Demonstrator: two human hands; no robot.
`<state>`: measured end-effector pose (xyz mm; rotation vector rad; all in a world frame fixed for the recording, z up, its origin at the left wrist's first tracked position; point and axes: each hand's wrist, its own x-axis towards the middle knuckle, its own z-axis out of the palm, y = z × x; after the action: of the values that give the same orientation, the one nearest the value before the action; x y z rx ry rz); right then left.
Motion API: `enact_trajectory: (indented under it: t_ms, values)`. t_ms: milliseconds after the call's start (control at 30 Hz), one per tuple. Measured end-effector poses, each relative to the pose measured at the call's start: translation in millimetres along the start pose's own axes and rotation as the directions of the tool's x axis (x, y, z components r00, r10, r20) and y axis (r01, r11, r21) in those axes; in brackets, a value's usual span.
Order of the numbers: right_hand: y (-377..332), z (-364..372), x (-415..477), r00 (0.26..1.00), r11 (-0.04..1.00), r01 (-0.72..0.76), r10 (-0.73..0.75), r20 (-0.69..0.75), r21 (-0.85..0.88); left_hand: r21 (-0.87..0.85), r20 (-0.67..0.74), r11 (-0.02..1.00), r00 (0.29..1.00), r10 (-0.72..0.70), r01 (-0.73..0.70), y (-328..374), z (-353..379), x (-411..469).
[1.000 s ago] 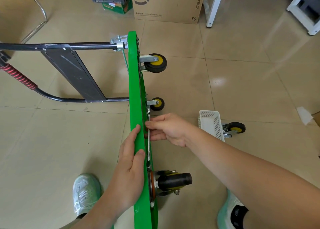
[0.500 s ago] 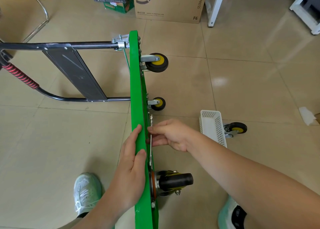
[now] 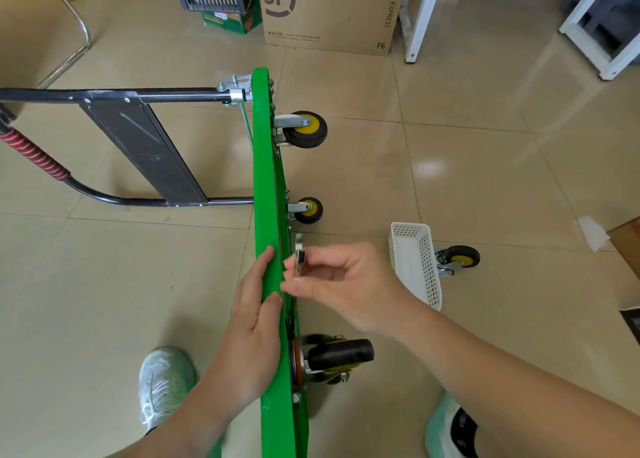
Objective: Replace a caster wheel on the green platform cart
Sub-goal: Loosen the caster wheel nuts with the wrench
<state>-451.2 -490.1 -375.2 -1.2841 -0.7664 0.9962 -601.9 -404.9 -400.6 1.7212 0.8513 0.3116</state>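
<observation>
We kept the green platform cart standing on its long edge on the floor, so its underside faced right, within reach. Our left hand lay flat along the top edge, fingers straight, steadying it. Our right hand pinched a slim wrench just beside the underside, likely for a mounting bolt. A loose caster lay by the white basket.

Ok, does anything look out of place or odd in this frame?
Two things, both fitting the repair. The green cart stands tipped on its edge, wheels pointing sideways. One caster lies loose on the floor beside the white basket, off the cart. Nothing looks spilled or broken.
</observation>
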Motion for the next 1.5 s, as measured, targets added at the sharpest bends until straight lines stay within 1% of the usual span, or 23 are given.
enact_trajectory:
  t_ms: [67,167,200,267,333,400,433,500,567,633,700,767,933,1067,1133,1233,1333,1400,1433,1467,1500]
  values:
    - [-1.7,2.2,-14.4,0.992,0.985,0.124,-0.123,0.014,-0.123,-0.006,-0.004,1.000,1.000,0.000,0.000,-0.9,0.3,-0.4]
    - [-2.2,4.1,-29.2,0.959,0.917,0.277,-0.281,0.029,-0.288,0.000,-0.003,1.000,1.000,-0.005,0.005,0.0,0.9,0.0]
    - [-2.4,4.8,-32.2,0.949,0.898,0.308,-0.314,0.032,-0.315,0.003,-0.001,1.000,1.000,-0.006,0.006,0.3,1.0,0.3]
    - [-2.7,4.4,-35.5,0.946,0.909,0.307,-0.324,-0.012,-0.282,0.005,0.003,1.000,1.000,-0.007,0.007,0.5,0.6,0.2]
    - [-6.2,1.4,-33.2,0.949,0.941,0.289,-0.305,-0.074,-0.179,0.012,0.009,1.000,1.000,-0.003,0.003,0.3,0.0,-0.2]
    - [-10.5,-3.3,-25.2,0.959,0.965,0.253,-0.260,-0.111,-0.074,0.005,0.020,1.000,1.000,-0.012,0.012,0.0,-0.8,-0.8]
    - [-11.7,-6.4,-18.5,0.969,0.978,0.209,-0.210,-0.133,-0.024,-0.001,0.023,1.000,1.000,-0.017,0.017,-0.4,-0.9,-0.8]
    - [-8.6,-13.2,-2.0,0.979,0.996,0.077,-0.066,-0.192,0.055,0.002,0.026,1.000,0.999,-0.018,0.018,-0.9,-0.5,-0.9]
    - [-2.0,-18.2,14.9,0.968,0.991,-0.060,0.087,-0.236,0.117,0.008,0.020,1.000,1.000,-0.007,0.007,-0.6,0.2,-0.8]
    - [6.0,-21.6,27.9,0.950,0.968,-0.153,0.199,-0.239,0.197,0.003,0.006,1.000,1.000,0.002,-0.002,-1.1,1.0,-0.3]
    - [12.7,-22.9,37.5,0.943,0.948,-0.204,0.257,-0.213,0.243,0.000,0.001,1.000,1.000,0.005,-0.005,-2.5,1.5,1.0]
    - [19.0,-22.2,44.4,0.939,0.936,-0.251,0.298,-0.174,0.247,0.001,-0.007,1.000,1.000,0.007,-0.007,-4.9,1.8,2.1]
    - [27.6,-19.3,57.0,0.913,0.905,-0.386,0.402,-0.065,0.180,0.002,-0.015,1.000,1.000,0.022,-0.022,-8.7,2.4,3.1]
    - [27.1,-16.7,61.2,0.906,0.902,-0.416,0.422,-0.035,0.118,-0.003,-0.025,1.000,0.999,0.030,-0.030,-9.0,3.3,3.7]
    - [25.3,-12.9,59.1,0.924,0.920,-0.375,0.381,-0.032,0.114,-0.001,-0.023,0.999,0.999,0.035,-0.035,-8.2,3.0,4.0]
    - [18.6,-9.1,48.3,0.958,0.955,-0.272,0.280,-0.061,0.114,0.013,-0.014,0.999,0.999,0.037,-0.037,-7.3,2.1,4.2]
    - [9.0,-7.3,25.7,0.988,0.989,-0.138,0.141,-0.064,0.053,0.013,-0.004,0.999,1.000,0.030,-0.030,-4.9,1.4,3.0]
    - [3.2,-2.3,3.6,0.999,0.999,0.003,-0.004,-0.032,-0.041,0.012,-0.003,1.000,1.000,0.029,-0.029,-3.4,0.7,1.9]
    - [1.6,0.7,-8.2,0.995,0.988,0.097,-0.097,0.004,-0.116,0.015,0.001,1.000,1.000,0.026,-0.026,-2.6,0.4,1.6]
    - [0.6,3.2,-19.6,0.980,0.956,0.201,-0.194,0.051,-0.216,0.016,0.008,1.000,1.000,0.020,-0.020,-1.8,-0.2,1.2]
    - [0.8,5.5,-29.9,0.953,0.898,0.302,-0.283,0.103,-0.321,0.013,0.018,1.000,1.000,0.016,-0.016,-1.2,-0.8,0.5]
